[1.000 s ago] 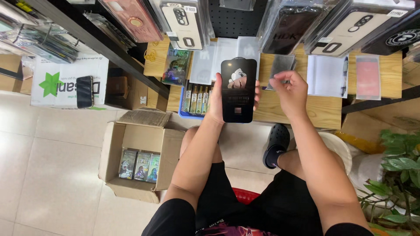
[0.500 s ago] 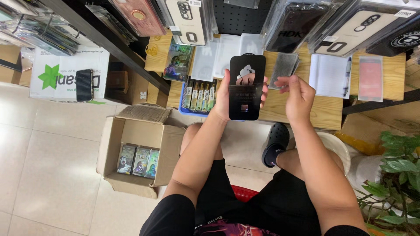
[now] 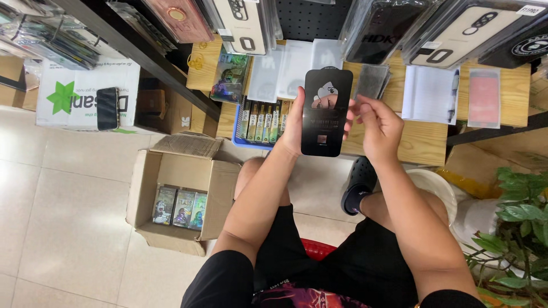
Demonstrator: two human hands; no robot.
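My left hand [image 3: 294,125] holds a flat black packet [image 3: 326,112] upright by its left edge, with a pale picture on its upper half. My right hand [image 3: 379,126] hovers just right of the packet, fingers curled near its upper right edge; whether it touches the packet I cannot tell. Both hands are above a low wooden shelf [image 3: 423,142] that carries clear sleeves [image 3: 294,68] and a grey pouch [image 3: 372,81]. I sit on a red stool [image 3: 317,248], knees spread.
An open cardboard box [image 3: 184,188] on the tiled floor at left holds a few colourful packets [image 3: 182,206]. A blue tray [image 3: 261,121] of upright packets sits on the shelf. Phone cases [image 3: 245,23] hang above. A potted plant [image 3: 522,228] stands at right, a dark phone [image 3: 108,108] at left.
The black packet and both hands have shifted slightly right and up in view. My right hand has moved off the shelf items and closer to the packet's right edge.
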